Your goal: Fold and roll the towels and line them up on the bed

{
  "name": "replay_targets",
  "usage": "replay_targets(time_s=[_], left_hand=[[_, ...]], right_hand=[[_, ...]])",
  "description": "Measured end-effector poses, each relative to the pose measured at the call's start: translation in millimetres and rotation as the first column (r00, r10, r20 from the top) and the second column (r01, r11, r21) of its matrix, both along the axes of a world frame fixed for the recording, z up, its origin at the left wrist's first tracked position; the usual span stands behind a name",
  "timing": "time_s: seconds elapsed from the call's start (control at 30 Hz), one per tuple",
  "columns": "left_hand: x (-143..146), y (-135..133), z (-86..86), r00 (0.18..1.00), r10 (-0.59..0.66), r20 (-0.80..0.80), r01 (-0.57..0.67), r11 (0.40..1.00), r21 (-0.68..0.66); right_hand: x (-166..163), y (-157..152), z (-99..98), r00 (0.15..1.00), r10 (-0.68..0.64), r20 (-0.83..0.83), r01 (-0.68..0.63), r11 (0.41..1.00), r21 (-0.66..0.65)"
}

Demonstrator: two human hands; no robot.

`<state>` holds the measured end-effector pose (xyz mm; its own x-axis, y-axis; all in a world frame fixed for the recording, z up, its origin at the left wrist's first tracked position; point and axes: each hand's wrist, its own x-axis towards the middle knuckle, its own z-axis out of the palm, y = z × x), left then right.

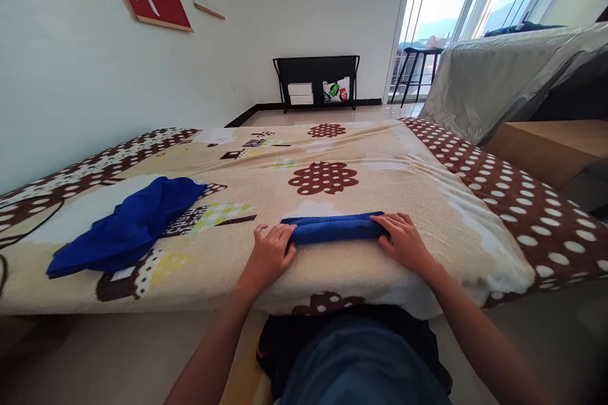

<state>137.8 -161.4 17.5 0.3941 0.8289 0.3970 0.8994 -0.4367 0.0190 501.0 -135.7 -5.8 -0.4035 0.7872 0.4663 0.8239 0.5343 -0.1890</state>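
Note:
A blue cloth, rolled into a long narrow bundle with a thin flap along its far side, lies crosswise on the bed near its front edge. My left hand grips the roll's left end, fingers curled over the top and thumb on the near side. At the opposite end my right hand is closed round the roll in the same way. A second blue cloth lies loose and crumpled to the left, apart from both hands.
A cream patterned blanket with brown dotted borders covers the bed. Black cables lie at the far left. Beyond the bed stands a low black rack; a plastic-covered piece of furniture and a wooden surface are at the right.

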Motion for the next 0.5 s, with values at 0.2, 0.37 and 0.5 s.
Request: replay_targets(time_s=[0.2, 0.37, 0.5], left_hand=[[44, 36, 16.9, 0.999, 0.044, -0.004, -0.044, 0.999, 0.002], [89, 45, 8.2, 0.988, -0.152, -0.003, 0.151, 0.983, -0.104], [71, 42, 2.0, 0.984, -0.175, 0.0, 0.174, 0.979, -0.108]], right_hand=[[-42, 25, 24.3, 0.995, -0.074, 0.063, 0.078, 0.995, -0.059], [-87, 25, 20.8, 0.99, 0.114, 0.082, -0.11, 0.992, -0.056], [-76, 23, 14.4, 0.981, 0.164, 0.103, -0.16, 0.986, -0.048]])
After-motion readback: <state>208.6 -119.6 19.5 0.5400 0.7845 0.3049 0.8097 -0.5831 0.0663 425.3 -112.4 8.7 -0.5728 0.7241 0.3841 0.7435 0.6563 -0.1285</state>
